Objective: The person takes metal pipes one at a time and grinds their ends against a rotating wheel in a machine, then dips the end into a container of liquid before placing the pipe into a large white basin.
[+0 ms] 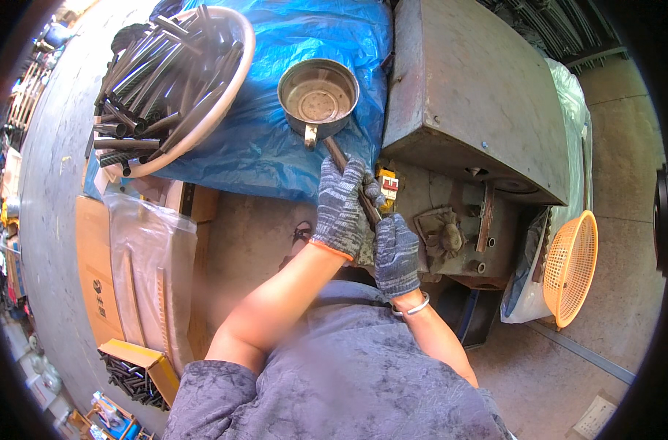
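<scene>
A dark tube [335, 152] slants between my hands, one end close to the metal cup. My left hand [339, 204], in a grey knitted glove with an orange cuff, is wrapped round its middle. Lower down and to the right, my gloved right hand [396, 257] is closed at the tube's near end; its fingertips are partly hidden. Just beyond my left hand, the round metal cup [319, 94] stands on a blue plastic sheet [275, 172], its handle toward me. Many similar dark tubes [154, 81] lie heaped in a pale basin [240, 62] at the far left.
A grey metal machine housing [480, 95] stands at the right, with a yellow-and-white switch [388, 187] and a crumpled glove [444, 232] below it. An orange plastic basket [574, 271] is farther right. Cardboard boxes [93, 271] and a carton of short dark pieces [132, 378] are at the left.
</scene>
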Tool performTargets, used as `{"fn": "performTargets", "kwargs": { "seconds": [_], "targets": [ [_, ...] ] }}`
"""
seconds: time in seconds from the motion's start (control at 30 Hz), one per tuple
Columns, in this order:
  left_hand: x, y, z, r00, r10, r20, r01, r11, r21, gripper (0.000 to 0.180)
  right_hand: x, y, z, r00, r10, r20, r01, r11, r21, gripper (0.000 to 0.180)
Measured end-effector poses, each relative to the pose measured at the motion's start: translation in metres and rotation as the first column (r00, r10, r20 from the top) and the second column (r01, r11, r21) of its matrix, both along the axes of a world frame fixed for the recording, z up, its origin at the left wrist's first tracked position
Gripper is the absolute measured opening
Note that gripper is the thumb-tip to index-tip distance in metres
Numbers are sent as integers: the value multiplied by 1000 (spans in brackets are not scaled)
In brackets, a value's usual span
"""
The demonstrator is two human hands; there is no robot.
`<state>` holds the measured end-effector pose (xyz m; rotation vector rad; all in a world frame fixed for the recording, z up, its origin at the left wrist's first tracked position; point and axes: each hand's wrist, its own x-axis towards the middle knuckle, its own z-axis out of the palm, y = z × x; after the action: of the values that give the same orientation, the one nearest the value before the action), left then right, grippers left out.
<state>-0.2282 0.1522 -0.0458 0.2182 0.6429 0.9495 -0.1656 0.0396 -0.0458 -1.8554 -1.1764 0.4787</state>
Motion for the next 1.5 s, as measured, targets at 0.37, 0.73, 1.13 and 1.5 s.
{"fn": "performTargets", "kwargs": {
  "seconds": [0.37, 0.73, 1.13, 1.5],
  "targets": [
    [-13, 4, -19, 846, -131, 517, 217, 970, -110, 28, 6, 0, 24, 956, 239, -168, -269, 944, -191, 15],
    [-19, 4, -39, 778, -163, 607, 214, 977, -13, 29, -8, -10, 24, 767, -39, -640, -144, 962, -231, 28],
    [-29, 2, -40, 878, -138, 458, 225, 964, -142, 39, -6, -17, 10, 959, 32, -280, -81, 983, -165, 26],
    [-25, -1, -51, 823, -141, 550, 237, 966, -107, 40, -13, -16, 12, 976, 55, -209, -85, 987, -136, 32]
  ]
}}
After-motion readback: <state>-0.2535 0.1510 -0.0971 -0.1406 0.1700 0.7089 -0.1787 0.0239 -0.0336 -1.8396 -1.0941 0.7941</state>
